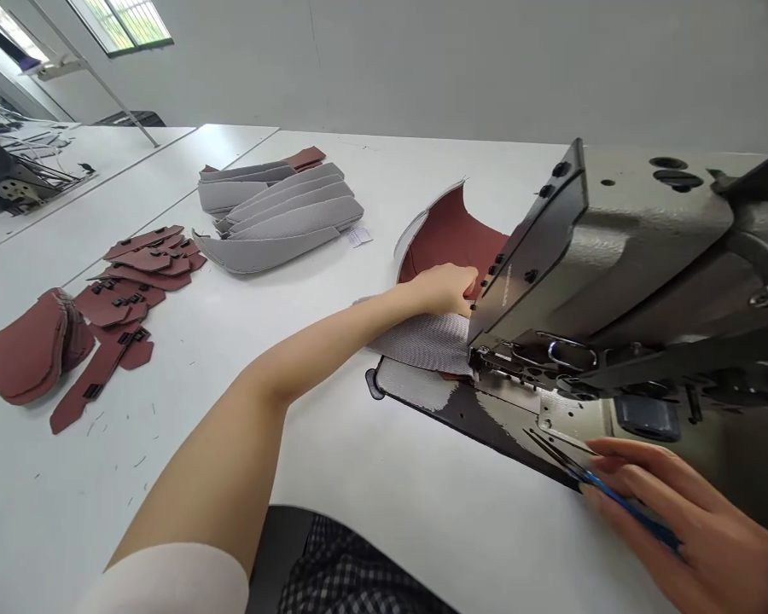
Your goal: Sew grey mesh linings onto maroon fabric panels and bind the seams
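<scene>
The sewing machine [531, 247] stands on the right, its head hiding some of the work. My left hand [448, 288] reaches behind the machine head, closed on a curved fabric piece [451, 234] with a maroon inner face and grey mesh outside. Part of its grey mesh [422, 339] lies flat, running under the needle area, where the stitching point is hidden. At the lower right, my right hand [672, 512] holds blue-handled tweezers [605, 492]. Their dark tips point left, over the edge of the machine bed [448, 405], apart from the fabric.
Left of the machine, grey mesh panels [288, 209] lie stacked on the white table [333, 426]. Farther left are maroon pieces with black clips [121, 298] and rounded maroon panels [29, 345]. Thread scraps dot the table. Another machine [13, 175] stands at the far left.
</scene>
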Demonstrator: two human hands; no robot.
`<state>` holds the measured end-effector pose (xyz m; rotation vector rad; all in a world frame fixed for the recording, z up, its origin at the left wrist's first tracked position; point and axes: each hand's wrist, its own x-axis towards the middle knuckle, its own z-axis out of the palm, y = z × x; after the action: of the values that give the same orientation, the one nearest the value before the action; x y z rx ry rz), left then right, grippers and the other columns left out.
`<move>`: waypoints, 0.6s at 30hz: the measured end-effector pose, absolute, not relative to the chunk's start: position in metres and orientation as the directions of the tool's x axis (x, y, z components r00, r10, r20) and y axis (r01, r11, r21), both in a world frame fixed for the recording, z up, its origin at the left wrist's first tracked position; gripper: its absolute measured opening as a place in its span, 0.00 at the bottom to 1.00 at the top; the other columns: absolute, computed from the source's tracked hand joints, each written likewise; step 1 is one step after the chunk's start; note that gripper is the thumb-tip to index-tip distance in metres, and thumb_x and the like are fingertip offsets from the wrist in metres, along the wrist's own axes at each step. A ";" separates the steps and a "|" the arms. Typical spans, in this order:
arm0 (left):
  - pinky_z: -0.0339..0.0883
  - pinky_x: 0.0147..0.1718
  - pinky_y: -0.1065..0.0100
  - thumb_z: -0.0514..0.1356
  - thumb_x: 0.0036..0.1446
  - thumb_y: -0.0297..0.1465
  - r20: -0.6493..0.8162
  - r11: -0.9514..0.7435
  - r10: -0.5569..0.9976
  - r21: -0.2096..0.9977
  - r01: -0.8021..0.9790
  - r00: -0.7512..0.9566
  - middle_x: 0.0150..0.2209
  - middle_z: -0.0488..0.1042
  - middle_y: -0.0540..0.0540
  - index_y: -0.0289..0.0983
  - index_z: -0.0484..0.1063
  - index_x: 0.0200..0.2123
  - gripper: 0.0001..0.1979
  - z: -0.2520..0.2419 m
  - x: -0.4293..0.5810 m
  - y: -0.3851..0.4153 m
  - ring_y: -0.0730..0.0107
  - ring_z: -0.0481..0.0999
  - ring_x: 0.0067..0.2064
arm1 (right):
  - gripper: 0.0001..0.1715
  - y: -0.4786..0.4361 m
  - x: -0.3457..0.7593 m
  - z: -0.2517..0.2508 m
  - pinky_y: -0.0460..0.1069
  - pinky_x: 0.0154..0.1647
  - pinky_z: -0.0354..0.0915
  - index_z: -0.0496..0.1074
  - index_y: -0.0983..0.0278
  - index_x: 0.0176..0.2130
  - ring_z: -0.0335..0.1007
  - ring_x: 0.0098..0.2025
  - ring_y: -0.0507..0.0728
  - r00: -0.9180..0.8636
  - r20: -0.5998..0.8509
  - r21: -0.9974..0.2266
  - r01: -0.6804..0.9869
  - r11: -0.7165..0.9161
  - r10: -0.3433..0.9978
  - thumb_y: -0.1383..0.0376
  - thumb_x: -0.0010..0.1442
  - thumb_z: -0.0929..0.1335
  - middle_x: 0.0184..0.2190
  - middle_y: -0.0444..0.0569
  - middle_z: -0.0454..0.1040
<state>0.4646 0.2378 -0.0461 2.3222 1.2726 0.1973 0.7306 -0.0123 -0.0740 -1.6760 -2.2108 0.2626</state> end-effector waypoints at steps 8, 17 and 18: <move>0.61 0.29 0.68 0.63 0.61 0.43 -0.055 -0.154 0.980 0.404 0.902 0.192 0.31 0.76 0.49 0.39 0.69 0.38 0.14 -0.047 0.339 0.132 0.65 0.74 0.33 | 0.24 -0.013 0.679 -0.079 0.51 0.25 0.74 0.65 0.54 0.61 0.81 0.35 0.62 -0.349 0.275 -0.361 0.826 0.432 0.896 0.51 0.72 0.58 0.43 0.45 0.82; 0.72 0.43 0.68 0.53 0.67 0.25 0.168 -0.470 0.882 0.379 0.798 0.440 0.50 0.75 0.46 0.39 0.68 0.50 0.11 -0.064 0.336 0.024 0.70 0.76 0.45 | 0.26 0.021 0.593 -0.074 0.50 0.18 0.60 0.71 0.60 0.41 0.75 0.21 0.57 -0.533 0.325 -0.274 0.737 0.618 0.781 0.47 0.74 0.55 0.27 0.44 0.78; 0.72 0.41 0.70 0.54 0.66 0.25 0.126 -0.449 0.890 0.411 0.793 0.439 0.50 0.74 0.47 0.38 0.67 0.50 0.11 -0.061 0.336 0.028 0.71 0.77 0.43 | 0.27 0.025 0.588 -0.075 0.50 0.18 0.59 0.71 0.60 0.41 0.75 0.22 0.57 -0.530 0.312 -0.267 0.748 0.608 0.789 0.48 0.74 0.55 0.26 0.44 0.78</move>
<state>0.3364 0.0278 -0.0614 2.4036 1.4492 0.4716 0.5876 0.0255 -0.0748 -1.2272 -2.4354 0.1392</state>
